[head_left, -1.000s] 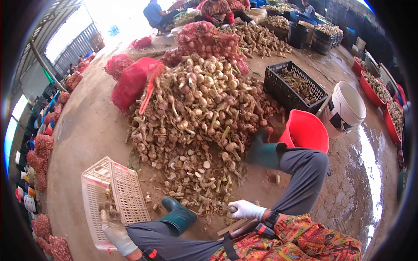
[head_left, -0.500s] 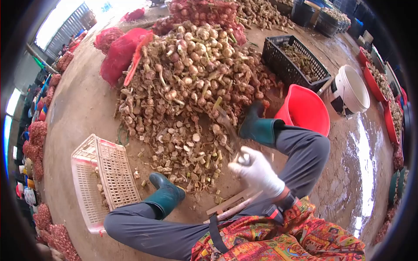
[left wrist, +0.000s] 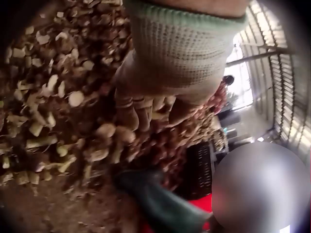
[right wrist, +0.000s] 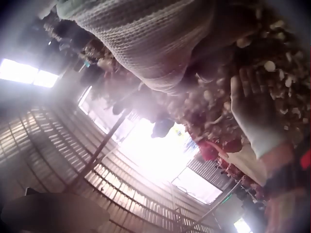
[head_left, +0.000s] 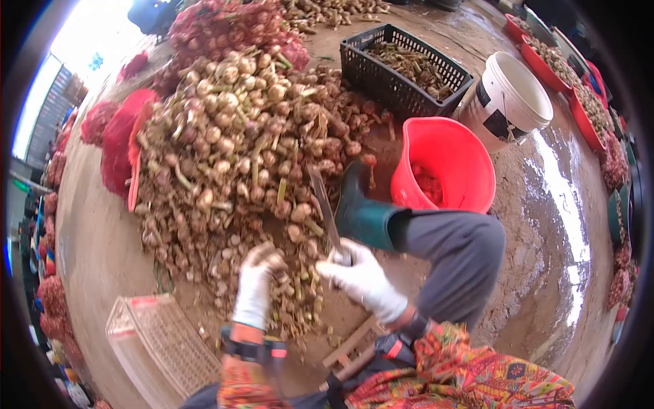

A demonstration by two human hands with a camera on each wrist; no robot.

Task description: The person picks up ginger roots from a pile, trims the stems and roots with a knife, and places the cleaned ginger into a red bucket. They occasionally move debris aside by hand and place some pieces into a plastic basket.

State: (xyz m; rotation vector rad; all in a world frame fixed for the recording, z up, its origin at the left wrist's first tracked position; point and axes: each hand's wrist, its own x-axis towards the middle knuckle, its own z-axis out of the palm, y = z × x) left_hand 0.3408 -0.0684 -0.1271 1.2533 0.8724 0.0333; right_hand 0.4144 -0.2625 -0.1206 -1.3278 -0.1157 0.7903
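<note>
My left hand [head_left: 255, 283], in a white knitted glove, reaches over the near edge of a large heap of garlic [head_left: 231, 129]. Its fingers [left wrist: 127, 114] stretch toward the bulbs, and the right wrist view shows the palm side of this hand [right wrist: 257, 107] with fingers extended. In my gloved right hand [head_left: 364, 279] I grip a knife [head_left: 323, 204], its blade pointing up and away, beside the heap. Cut stem pieces and trimmings [left wrist: 41, 141] lie on the ground below the left hand.
A pale plastic crate [head_left: 167, 334] stands at the lower left. Beyond my right boot [head_left: 364, 211] are a red bucket [head_left: 446, 163], a white bucket [head_left: 511, 102] and a black crate [head_left: 409, 68] holding stems. Red mesh bags [head_left: 129, 140] flank the heap; wet ground [head_left: 558, 198] lies right.
My left hand has gone from the pale crate, out of view for a moment, to the garlic heap. My right hand has risen and moved left with the knife. The head view has shifted right.
</note>
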